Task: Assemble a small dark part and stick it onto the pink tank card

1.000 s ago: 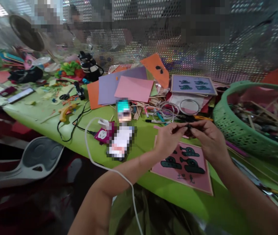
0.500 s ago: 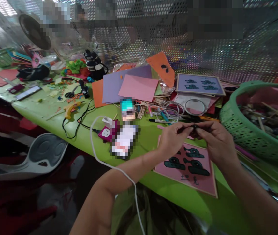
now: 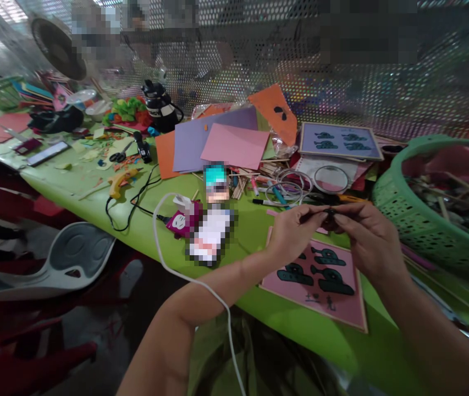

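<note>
My left hand (image 3: 294,231) and my right hand (image 3: 368,234) meet above a pink card, each closed in a pinch. Between their fingertips is a small dark piece (image 3: 330,214), mostly covered by the fingers; its kind is too small to make out. Below lies the pink card (image 3: 333,316) with a pale wooden-looking border, bearing dark green tank-shaped pieces (image 3: 331,280) and handwritten characters along its lower side. Part of the card's upper edge is hidden by my hands.
A green perforated basket (image 3: 399,203) of sticks stands at right. Behind my hands lie wire rings (image 3: 331,180), markers and a framed purple card (image 3: 337,141). Leftward are a phone (image 3: 211,236), a white cable (image 3: 193,280), a yellow glue gun (image 3: 119,182) and scissors (image 3: 121,154).
Both hands stay together over the pink card with the dark piece between the fingertips. My right hand has shifted very slightly; the camera view has moved a little.
</note>
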The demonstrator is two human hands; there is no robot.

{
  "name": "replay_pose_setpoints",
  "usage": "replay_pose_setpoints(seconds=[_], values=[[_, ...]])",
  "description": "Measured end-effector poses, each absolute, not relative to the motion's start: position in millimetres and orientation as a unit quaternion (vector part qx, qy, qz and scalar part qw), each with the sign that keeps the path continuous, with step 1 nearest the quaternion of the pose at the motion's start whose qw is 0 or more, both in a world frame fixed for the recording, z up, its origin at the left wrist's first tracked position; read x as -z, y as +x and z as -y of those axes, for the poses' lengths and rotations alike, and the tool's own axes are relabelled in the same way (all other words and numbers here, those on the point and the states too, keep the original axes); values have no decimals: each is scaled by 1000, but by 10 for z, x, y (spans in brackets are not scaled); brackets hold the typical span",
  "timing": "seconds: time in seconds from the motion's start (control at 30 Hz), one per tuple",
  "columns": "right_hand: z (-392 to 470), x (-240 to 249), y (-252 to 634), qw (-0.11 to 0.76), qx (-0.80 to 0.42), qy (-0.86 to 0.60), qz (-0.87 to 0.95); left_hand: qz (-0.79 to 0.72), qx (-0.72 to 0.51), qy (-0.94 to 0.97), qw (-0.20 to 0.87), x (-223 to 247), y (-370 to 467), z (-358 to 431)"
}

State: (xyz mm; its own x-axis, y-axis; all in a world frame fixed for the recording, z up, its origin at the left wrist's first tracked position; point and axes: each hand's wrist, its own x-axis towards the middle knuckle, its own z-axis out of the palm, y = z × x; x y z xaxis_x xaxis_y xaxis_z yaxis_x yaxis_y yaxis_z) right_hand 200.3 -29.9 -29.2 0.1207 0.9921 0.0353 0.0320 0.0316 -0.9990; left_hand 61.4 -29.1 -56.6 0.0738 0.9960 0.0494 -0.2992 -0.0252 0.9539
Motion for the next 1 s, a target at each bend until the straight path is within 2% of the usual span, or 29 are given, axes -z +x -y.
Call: replay_pose_setpoints(seconds=[0.33,0.63,1.0], values=[[268,319,2002,529,-439,-522,506,-402,-560,465,555,520,577,307],[245,307,1985,530,-442,-482,540,-351,-580,395,620,423,519,257],[230,363,1978,540,-426,-468,555,-364,-585,386,613,368,508,261]])
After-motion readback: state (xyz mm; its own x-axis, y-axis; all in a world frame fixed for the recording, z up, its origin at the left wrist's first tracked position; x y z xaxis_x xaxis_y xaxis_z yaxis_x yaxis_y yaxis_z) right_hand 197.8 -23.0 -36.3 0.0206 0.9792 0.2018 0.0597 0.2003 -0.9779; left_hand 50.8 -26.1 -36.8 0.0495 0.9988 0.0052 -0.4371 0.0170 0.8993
